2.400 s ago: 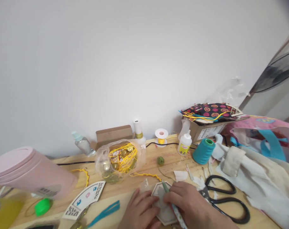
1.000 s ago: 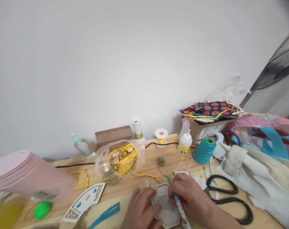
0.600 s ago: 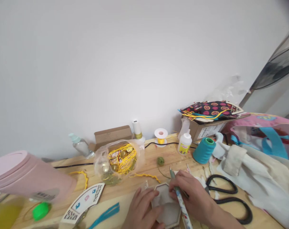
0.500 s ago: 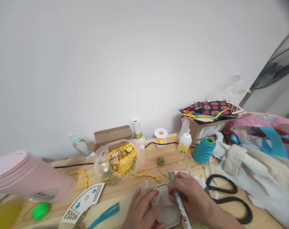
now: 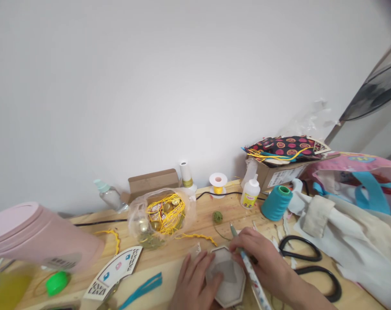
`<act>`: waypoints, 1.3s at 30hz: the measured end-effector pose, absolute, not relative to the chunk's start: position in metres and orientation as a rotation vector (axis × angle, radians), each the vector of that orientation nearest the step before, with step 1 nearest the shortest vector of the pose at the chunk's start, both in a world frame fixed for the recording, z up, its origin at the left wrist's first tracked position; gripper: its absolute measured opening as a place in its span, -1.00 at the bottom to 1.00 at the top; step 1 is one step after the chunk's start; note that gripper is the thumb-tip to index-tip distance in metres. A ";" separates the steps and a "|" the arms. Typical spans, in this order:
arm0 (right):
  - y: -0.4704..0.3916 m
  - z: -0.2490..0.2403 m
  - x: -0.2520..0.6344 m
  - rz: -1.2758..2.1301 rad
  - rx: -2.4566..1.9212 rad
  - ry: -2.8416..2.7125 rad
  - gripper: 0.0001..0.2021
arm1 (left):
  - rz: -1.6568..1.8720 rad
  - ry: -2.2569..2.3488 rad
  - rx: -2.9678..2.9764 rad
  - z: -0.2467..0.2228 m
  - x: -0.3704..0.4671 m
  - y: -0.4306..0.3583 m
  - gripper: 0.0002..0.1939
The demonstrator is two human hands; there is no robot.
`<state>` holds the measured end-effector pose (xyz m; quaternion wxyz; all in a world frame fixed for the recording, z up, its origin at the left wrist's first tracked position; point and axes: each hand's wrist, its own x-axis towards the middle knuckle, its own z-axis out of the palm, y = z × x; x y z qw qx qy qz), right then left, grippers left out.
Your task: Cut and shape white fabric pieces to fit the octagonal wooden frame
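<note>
Near the front edge of the view, a pale hexagonal piece (image 5: 232, 273) with a raised rim and greyish middle lies on the table. My left hand (image 5: 197, 282) rests flat with fingers stretched along its left side, and the thumb presses on its face. On the other side, my right hand (image 5: 263, 260) is closed around a pen (image 5: 253, 280) with a patterned white barrel and a grey-green upper end. That hand covers the hexagon's upper right edge. The pen slants with its grey-green end pointing away from me. Whether its lower end touches anything cannot be seen.
Black-handled scissors (image 5: 324, 271) and white cloth (image 5: 353, 241) lie to the right. Beyond my hands stand a glue bottle (image 5: 250, 193) and a teal thread cone (image 5: 277, 203). A bag of yellow cord (image 5: 166, 215), a fan-shaped piece (image 5: 114, 273) and a pink tumbler (image 5: 50, 241) are leftward.
My right hand and the pen have shifted slightly to the right. More of the hexagonal piece's middle shows between my hands, and my left thumb lies on it.
</note>
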<state>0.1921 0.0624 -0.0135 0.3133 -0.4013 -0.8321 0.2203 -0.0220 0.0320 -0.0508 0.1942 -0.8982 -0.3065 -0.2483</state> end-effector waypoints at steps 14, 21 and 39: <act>0.052 -0.004 0.188 0.503 -1.024 -2.402 -0.77 | -0.779 -1.018 -2.762 -0.042 -0.021 0.026 -0.78; 0.053 -0.010 0.185 0.461 -1.054 -2.436 -0.80 | -0.778 -0.963 -2.774 -0.046 -0.022 0.028 -0.80; 0.056 -0.011 0.192 0.587 -1.097 -2.343 -0.82 | -0.753 -1.282 -2.678 -0.056 -0.013 0.018 -0.77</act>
